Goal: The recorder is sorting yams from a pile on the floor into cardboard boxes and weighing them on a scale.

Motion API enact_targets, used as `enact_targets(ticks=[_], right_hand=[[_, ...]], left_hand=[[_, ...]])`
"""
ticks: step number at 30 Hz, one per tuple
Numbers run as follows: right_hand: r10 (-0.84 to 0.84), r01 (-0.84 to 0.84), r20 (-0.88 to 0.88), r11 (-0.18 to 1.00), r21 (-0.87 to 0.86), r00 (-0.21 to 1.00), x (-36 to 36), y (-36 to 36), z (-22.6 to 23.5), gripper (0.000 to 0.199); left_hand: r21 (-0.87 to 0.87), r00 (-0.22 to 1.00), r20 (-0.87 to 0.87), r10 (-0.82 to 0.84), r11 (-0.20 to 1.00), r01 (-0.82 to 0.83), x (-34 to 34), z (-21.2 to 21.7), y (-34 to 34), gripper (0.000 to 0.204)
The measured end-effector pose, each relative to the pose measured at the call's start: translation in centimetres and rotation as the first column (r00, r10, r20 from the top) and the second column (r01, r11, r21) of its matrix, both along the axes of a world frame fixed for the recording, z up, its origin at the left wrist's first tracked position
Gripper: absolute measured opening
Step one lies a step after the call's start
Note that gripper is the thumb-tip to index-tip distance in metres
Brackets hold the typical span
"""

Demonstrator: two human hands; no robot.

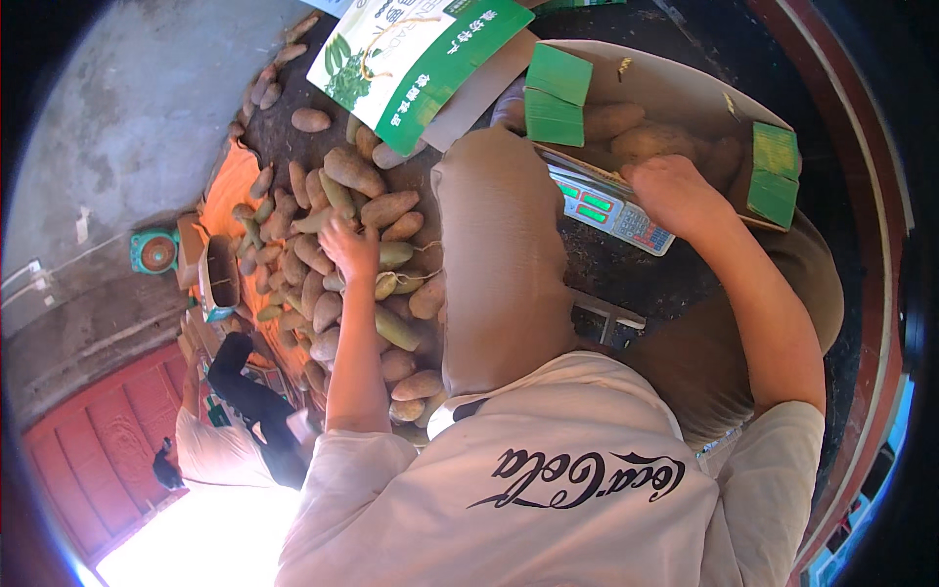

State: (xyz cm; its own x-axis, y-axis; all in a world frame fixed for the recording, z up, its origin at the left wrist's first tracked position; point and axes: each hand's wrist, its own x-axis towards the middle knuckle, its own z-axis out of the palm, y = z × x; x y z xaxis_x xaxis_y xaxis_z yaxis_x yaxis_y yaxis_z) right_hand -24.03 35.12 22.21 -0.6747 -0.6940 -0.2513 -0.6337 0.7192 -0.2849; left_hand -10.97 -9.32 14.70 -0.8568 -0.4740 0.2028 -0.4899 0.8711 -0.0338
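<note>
Soil-coated green radishes [352, 174] lie in a large heap to the left of my knee. My left hand [349, 249] reaches down onto the heap, fingers apart and touching radishes; its underside is hidden. At the right, an open cardboard box [675, 73] with green end flaps contains several brownish radishes [660, 142]. My right hand [675, 191] is closed over the box's near edge, its fingertips hidden by the wall. Just below that edge, a digital scale [616, 212] shows lit green displays and a keypad.
A white and green printed carton panel [416, 64] stands beyond the heap. An orange sheet [235, 186] runs under the heap's left side. Farther left are a green-rimmed round dial scale [155, 251] and another person [230, 440] bending. My knee [499, 254] separates heap and scale.
</note>
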Motion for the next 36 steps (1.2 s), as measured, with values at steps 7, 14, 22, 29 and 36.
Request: enact_targets(ticks=[7, 14, 22, 29, 36], right_hand=[[0.011, -0.012, 0.013, 1.000, 0.029, 1.000, 0.0, 0.3, -0.3, 0.018], [-0.053, 0.045, 0.096, 0.995, 0.084, 0.994, 0.0, 0.6, -0.8, 0.022], [-0.017, 0.016, 0.035, 1.000, 0.012, 0.999, 0.0, 0.3, -0.3, 0.015], [-0.049, 0.050, 0.061, 0.999, -0.018, 0.997, 0.1, 0.3, -0.3, 0.015], [-0.081, 0.073, 0.126, 0.995, 0.068, 0.989, -0.1, 0.1, -0.3, 0.019]], left_hand=[[0.067, 0.659, 0.742, 0.125, 0.964, -0.258, 9.7, -7.7, -1.0, 0.070], [0.127, 0.666, 0.740, -0.093, 0.992, -0.002, 11.8, -9.9, 3.3, 0.069], [-0.197, 0.859, 0.511, 0.032, 0.977, 0.081, 7.5, -9.8, -0.8, 0.044], [-0.097, 0.584, 0.812, 0.006, 0.987, 0.126, 7.1, -9.5, -2.6, 0.028], [-0.055, 0.630, 0.773, -0.082, 0.979, 0.196, 8.5, -11.1, -2.1, 0.029]])
